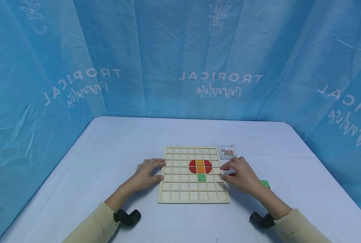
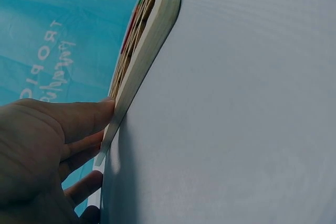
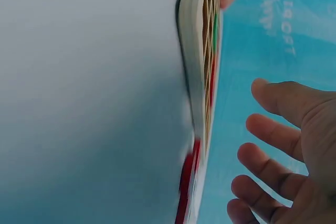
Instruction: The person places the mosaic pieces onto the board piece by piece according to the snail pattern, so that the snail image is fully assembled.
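A square wooden grid board (image 1: pixel 193 201) lies on the white table. In its cells are red curved pieces (image 1: pixel 192 163), two orange square tiles (image 1: pixel 200 162) between them, and a green square tile (image 1: pixel 202 177) below. My left hand (image 1: pixel 145 173) rests at the board's left edge; in the left wrist view the thumb touches the rim. My right hand (image 1: pixel 241 173) hovers by the board's right edge. The right wrist view shows its fingers (image 3: pixel 268 129) spread, with nothing between them. Red pieces (image 3: pixel 185 182) lie beside the board, partly hidden by this hand in the head view.
A small printed pattern card (image 1: pixel 227 152) lies at the board's far right corner. Green tiles (image 1: pixel 265 184), with some red below, sit right of the right forearm. Black wrist devices (image 1: pixel 128 217) are on both wrists. Blue curtains (image 1: pixel 159 50) surround the table's back and sides.
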A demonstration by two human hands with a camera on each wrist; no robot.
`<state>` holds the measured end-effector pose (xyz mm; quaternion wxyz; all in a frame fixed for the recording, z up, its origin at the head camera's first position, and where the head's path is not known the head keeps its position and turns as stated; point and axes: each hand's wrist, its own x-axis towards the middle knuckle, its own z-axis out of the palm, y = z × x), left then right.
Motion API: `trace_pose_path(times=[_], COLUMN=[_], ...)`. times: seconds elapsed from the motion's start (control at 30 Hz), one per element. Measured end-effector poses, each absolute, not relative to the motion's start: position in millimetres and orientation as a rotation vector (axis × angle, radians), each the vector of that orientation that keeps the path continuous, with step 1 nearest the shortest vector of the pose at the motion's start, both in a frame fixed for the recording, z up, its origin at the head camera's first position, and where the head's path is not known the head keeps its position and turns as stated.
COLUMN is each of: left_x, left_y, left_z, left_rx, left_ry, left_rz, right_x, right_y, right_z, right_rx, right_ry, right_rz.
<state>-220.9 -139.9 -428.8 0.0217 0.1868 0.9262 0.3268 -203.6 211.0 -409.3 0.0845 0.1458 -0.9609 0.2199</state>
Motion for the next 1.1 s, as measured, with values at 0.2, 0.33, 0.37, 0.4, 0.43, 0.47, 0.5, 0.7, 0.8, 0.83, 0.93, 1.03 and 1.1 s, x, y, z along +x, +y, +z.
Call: trace_pose_path(times=[0.2,0.33,0.37,0.4,0.43,0.47,0.5,0.7,0.8,0.83,0.93,1.03,1.1], left_x=[-221.5,-222.0,-221.8,-221.8,-221.5,-221.2,-220.8,-220.1,-220.4,-220.5,-220.8,-220.9,-221.1], left_y=[-140.6,-140.9,-140.9,-140.9,-140.8,-141.0,-141.2,-142.3,-141.6,-141.5,-141.2,-141.2,-140.8], left_z=[-429.2,-429.9,-430.0,-430.2,-430.0,-429.9,-429.8,-428.9,-428.7,-428.9,-429.2,-429.2,-429.2], left_rx=[0.573,0.561,0.563,0.559,0.559,0.557,0.561,0.578,0.578,0.579,0.574,0.565,0.558], left_ry=[2.866,2.868,2.869,2.866,2.866,2.863,2.862,2.860,2.860,2.863,2.861,2.854,2.850], left_rz=[1.011,1.007,1.005,1.008,1.009,1.014,1.016,1.020,1.018,1.015,1.017,1.022,1.025], right_x=[-190.9,-188.4,-188.5,-189.0,-189.6,-190.6,-191.7,-200.7,-204.0,-204.9,-206.6,-207.2,-207.6], right_y=[249.1,265.4,267.8,269.6,270.7,271.1,270.8,262.7,257.7,256.4,253.0,250.3,249.1], right_z=[-407.1,-411.3,-412.6,-414.3,-415.7,-417.0,-417.9,-422.1,-423.3,-423.9,-424.2,-424.2,-424.1], right_rx=[0.276,0.211,0.205,0.202,0.200,0.202,0.203,0.257,0.284,0.290,0.300,0.314,0.321], right_ry=[-2.885,-2.927,-2.935,-2.940,-2.943,-2.943,-2.943,-2.946,-2.943,-2.944,-2.949,-2.952,-2.951], right_rz=[0.596,0.595,0.595,0.596,0.598,0.599,0.600,0.565,0.506,0.493,0.446,0.418,0.408])
